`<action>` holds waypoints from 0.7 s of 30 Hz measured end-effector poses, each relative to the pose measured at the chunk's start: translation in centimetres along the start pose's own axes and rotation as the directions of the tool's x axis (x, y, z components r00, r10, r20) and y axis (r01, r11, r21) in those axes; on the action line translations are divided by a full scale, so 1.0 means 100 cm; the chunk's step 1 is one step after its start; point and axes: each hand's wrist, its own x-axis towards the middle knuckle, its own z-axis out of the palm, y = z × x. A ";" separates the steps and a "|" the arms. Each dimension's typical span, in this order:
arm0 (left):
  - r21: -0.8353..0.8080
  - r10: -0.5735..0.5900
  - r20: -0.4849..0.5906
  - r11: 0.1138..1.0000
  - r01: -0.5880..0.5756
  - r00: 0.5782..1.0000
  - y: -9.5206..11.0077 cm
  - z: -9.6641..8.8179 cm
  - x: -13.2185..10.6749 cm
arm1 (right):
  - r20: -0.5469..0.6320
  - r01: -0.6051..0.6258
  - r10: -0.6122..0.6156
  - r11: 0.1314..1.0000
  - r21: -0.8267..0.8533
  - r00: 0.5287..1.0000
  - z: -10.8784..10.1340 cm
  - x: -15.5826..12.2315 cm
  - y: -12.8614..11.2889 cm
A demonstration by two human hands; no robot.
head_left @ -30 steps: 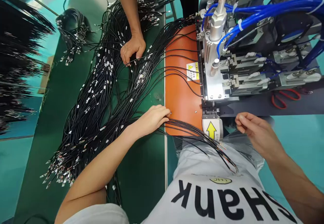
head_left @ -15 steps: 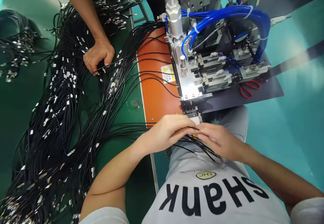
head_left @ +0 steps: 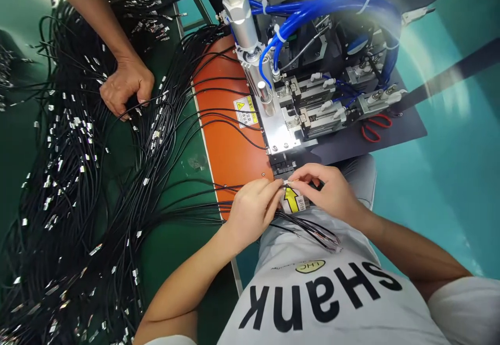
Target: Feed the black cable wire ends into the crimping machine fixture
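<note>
My left hand pinches a black cable near its end, just in front of the machine's feed slot. Fingertips of my right hand close on the tip of the same cable, where a small whitish bit shows between both hands. Right below the fingertips is a plate with a yellow arrow. More black cables pass under my left hand, their stripped ends hanging over my lap.
A metal machine with blue air hoses stands ahead on an orange base. Red-handled scissors lie on its right. Heaped cables cover the green table, where another person's hand reaches in.
Both my hands have moved slightly up and left with the cable end, toward the machine's slot. The arrow plate has come into view. The camera view has shifted a little.
</note>
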 end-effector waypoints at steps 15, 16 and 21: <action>-0.524 -0.203 -0.027 0.837 0.159 0.979 0.002 0.000 0.018 | 0.411 0.089 -0.058 0.995 -0.056 0.910 -0.001 -0.040 0.013; -0.543 -0.220 -0.013 0.820 0.178 0.975 0.002 0.003 0.019 | 0.273 0.061 -0.035 0.994 -0.087 0.961 -0.004 -0.034 0.011; -0.518 -0.218 -0.014 0.836 0.179 0.976 0.005 0.008 0.016 | -0.048 0.156 -0.164 0.977 -0.143 0.985 -0.010 -0.008 0.002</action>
